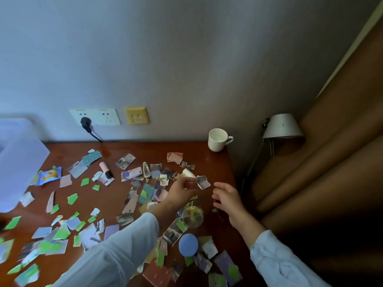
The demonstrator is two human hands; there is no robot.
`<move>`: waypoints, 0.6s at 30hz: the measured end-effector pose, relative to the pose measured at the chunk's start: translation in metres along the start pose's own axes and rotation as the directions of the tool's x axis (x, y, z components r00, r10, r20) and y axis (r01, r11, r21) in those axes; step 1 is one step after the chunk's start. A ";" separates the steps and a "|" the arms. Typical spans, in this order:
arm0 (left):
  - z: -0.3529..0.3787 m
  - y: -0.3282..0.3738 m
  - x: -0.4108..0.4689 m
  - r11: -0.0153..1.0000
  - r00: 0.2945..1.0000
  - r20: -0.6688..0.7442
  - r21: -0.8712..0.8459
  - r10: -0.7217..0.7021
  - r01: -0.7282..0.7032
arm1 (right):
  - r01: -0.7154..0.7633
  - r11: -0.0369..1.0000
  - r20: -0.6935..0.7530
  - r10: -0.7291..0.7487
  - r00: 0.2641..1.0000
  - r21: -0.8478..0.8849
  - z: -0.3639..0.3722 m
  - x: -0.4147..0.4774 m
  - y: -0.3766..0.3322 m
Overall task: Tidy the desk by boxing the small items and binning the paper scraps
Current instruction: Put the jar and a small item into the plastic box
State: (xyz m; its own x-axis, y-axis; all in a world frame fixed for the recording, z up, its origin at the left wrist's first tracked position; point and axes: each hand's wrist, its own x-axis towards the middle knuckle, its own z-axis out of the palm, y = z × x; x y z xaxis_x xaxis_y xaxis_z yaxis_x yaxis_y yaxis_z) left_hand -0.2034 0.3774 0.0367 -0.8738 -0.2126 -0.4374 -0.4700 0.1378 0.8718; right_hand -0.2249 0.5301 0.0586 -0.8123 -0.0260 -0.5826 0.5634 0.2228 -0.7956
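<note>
a torn grey-white paper scrap (203,182) is held above the far right part of the brown wooden desk (215,162), pinched at its left edge by the fingers (191,180) of the left hand (181,192); its long axis slants from upper left down to the right, toward the right hand (228,198). that hand hovers just beside it, fingers loosely curled with nothing seen in them. many torn paper scraps (72,198) litter the desk. a beige hair clip (146,169) lies lengthwise toward the wall, a pink tube with a black cap (105,169) lies slanted, and a white mug (217,139) stands at the far corner.
</note>
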 end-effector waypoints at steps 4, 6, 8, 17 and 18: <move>-0.002 -0.025 -0.032 0.998 0.998 0.018 0.020 -0.052 0.052 | -0.026 1.000 0.028 0.026 0.999 0.003 0.003 -0.023 0.029; -0.003 -0.038 -0.042 0.997 0.997 0.030 0.033 -0.075 0.074 | -0.040 0.999 0.045 0.040 0.998 -0.004 0.005 -0.031 0.041; -0.005 -0.049 -0.052 0.995 0.995 0.029 0.049 -0.093 0.092 | -0.049 0.999 0.059 0.051 0.997 -0.020 0.008 -0.039 0.051; -0.005 -0.086 -0.084 0.972 0.981 0.056 0.157 -0.185 0.174 | -0.088 0.985 0.127 0.107 0.986 -0.147 0.020 -0.058 0.091; -0.004 -0.089 -0.086 0.963 0.975 0.066 0.186 -0.211 0.195 | -0.100 0.980 0.138 0.124 0.983 -0.172 0.022 -0.059 0.095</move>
State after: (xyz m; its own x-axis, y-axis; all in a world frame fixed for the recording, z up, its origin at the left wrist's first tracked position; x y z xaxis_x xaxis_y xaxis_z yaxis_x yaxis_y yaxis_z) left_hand -0.0859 0.3796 -0.0022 -0.7615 -0.1723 -0.6249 -0.6465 0.2708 0.7132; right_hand -0.1202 0.5316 0.0136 -0.7075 -0.1320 -0.6943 0.6075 0.3885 -0.6928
